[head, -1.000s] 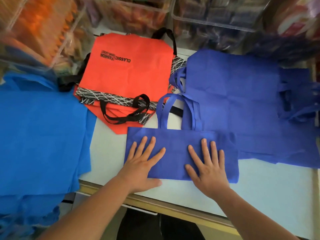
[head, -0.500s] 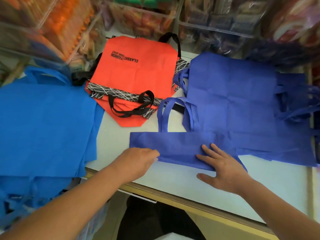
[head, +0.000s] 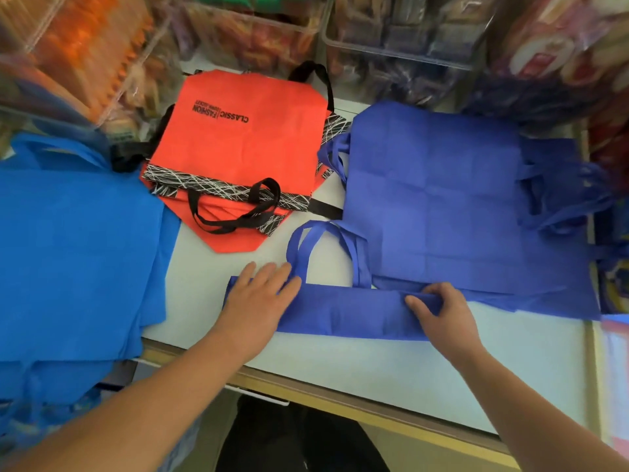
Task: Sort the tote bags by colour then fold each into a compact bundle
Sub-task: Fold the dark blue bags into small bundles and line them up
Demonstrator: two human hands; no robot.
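Note:
A violet-blue tote bag (head: 354, 313) lies folded into a narrow strip near the table's front edge, its handles (head: 326, 248) pointing away from me. My left hand (head: 260, 298) lies flat on the strip's left end with straight fingers. My right hand (head: 439, 310) grips the strip's right part, fingers curled over the far folded edge, thumb on top. Behind it lies a pile of flat violet-blue bags (head: 452, 202). A stack of red bags (head: 245, 148) with black handles sits at the back centre. Bright blue bags (head: 71, 260) cover the left side.
The white table (head: 391, 373) has a wooden front edge. Clear plastic bins (head: 394, 46) full of packaged goods line the back. Some bright blue bags hang over the table's left front edge.
The bag's near edge has been folded up, so it is now a narrower strip. My left hand went from curled to flat on the left end. My right hand curled onto the far edge.

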